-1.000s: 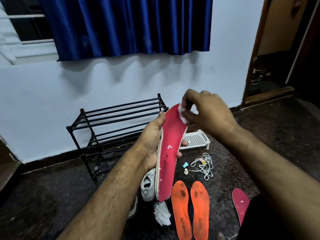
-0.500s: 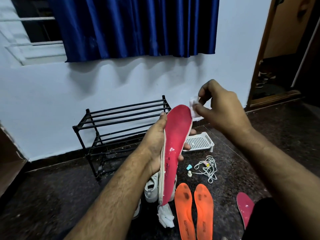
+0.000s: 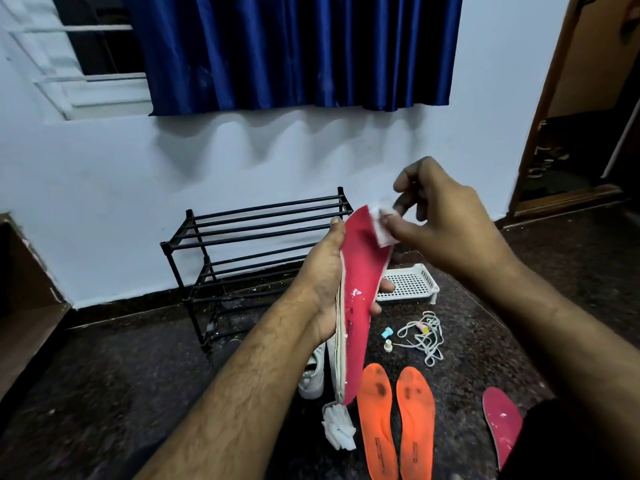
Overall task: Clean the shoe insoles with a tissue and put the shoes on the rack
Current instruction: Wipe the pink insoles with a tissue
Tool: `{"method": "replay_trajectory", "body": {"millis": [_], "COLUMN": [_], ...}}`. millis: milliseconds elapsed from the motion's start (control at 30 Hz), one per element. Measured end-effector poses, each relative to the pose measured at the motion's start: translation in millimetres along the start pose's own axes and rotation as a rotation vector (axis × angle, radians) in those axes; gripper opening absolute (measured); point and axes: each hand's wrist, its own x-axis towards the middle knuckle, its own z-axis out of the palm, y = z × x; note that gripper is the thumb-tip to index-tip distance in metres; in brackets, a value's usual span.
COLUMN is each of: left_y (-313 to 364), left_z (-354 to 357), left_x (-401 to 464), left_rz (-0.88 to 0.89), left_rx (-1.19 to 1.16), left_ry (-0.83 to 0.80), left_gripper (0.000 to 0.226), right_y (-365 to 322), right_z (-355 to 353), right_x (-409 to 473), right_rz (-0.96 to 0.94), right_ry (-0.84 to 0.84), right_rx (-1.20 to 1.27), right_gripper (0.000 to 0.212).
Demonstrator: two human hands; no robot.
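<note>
Forearms reach in from the bottom edge, and on the dark floor between them lie two orange insoles (image 3: pixel 396 422) side by side, long axes running away from the person, beside a crumpled wad of tissue (image 3: pixel 337 427). A second red insole (image 3: pixel 501 419) lies apart at the right, partly hidden by a dark knee. The left hand (image 3: pixel 325 289) is clamped around the middle of a red insole (image 3: pixel 360 289), thumb along its left edge and fingertips showing past its right edge. This insole stands nearly upright, red face toward the right hand, one end hanging just above the tissue wad and the rounded end tilted up and to the right. The right hand (image 3: pixel 446 223) pinches a small white tissue (image 3: pixel 382 226) between thumb and forefinger, pressed against the insole's upper right edge. A white sneaker (image 3: pixel 313 375) shows behind the left wrist. Farther back lie a tangle of white laces (image 3: pixel 424 336) and a white perforated tray (image 3: pixel 410 284). A black two-tier shoe rack (image 3: pixel 256 244) stands against the pale wall with bare bars, open floor before it. Above hangs a blue curtain (image 3: pixel 294 50).
</note>
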Motion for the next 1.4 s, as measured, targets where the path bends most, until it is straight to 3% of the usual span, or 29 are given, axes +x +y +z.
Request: {"method": "replay_trajectory", "body": {"millis": [67,133,267,333,433,533,700,800,867,933,1067,1167,1267,1400], "left_y": [1.8,3.6,5.1,4.0,4.7,6.1,2.5,1.5,1.2,-0.8,-2.1,-2.1,-2.6,1.1], "left_z": [-1.7,-3.7,-3.7,-3.2,-4.0,-4.7,-5.4,-4.9,-3.3,-2.4,-3.9,-3.6,-4.3,-0.5], "left_x": [0.5,0.5,-4.6,-6.3,-5.5,-5.5,-7.8,-6.8,-5.7,-4.4,-3.7,-5.3,-5.0,-8.3], "left_rz": [0.014,0.021,0.005,0.002,0.016,0.012,0.010,0.009,0.016,0.010,-0.022,-0.012,-0.018,-0.010], "left_rx": [-0.006,-0.025,0.028,0.044,0.030,0.023,0.065,0.051,0.050,0.046,0.073,0.044,0.064,0.025], "left_ry": [-0.022,-0.057,-0.039,-0.033,-0.040,-0.064,-0.046,-0.042,-0.056,-0.073,-0.056,-0.088,-0.087,-0.107], "left_gripper": [0.075,0.081,0.078,0.080,0.078,0.073,0.077,0.076,0.071,0.072,0.077,0.076,0.077,0.071], "right_y": [-12.0,-9.6,9.6,10.0,-8.9,-14.3,15.7,8.6,-5.9,-6.0,20.9,27.5,17.7,17.9], "right_z": [9.8,19.4,11.6,2.6,0.9,13.0,-1.1,-8.4,1.1,13.3,3.8,-9.6,-3.1,8.8], "right_x": [-4.7,-7.2,2.2,5.4,-0.8,-7.6,3.3,1.3,-4.0,-7.0,3.4,6.5,1.9,-3.0], "right_rz": [-0.026,-0.013,0.074,0.118,0.067,-0.068,0.041,-0.007,-0.060,-0.082,-0.005,0.061,0.070,0.086], "right_ry": [-0.148,-0.224,-0.001,0.065,-0.046,-0.206,0.023,0.060,-0.131,-0.267,-0.031,0.129,0.077,-0.095], "right_rx": [0.100,0.012,-0.262,-0.263,0.022,-0.143,-0.421,-0.275,-0.121,-0.119,-0.312,-0.222,-0.019,-0.071], "right_gripper": [0.039,0.040,0.030,0.030,0.026,0.020,0.018,0.012,0.010,0.007,0.011,0.012,0.012,0.012]}}
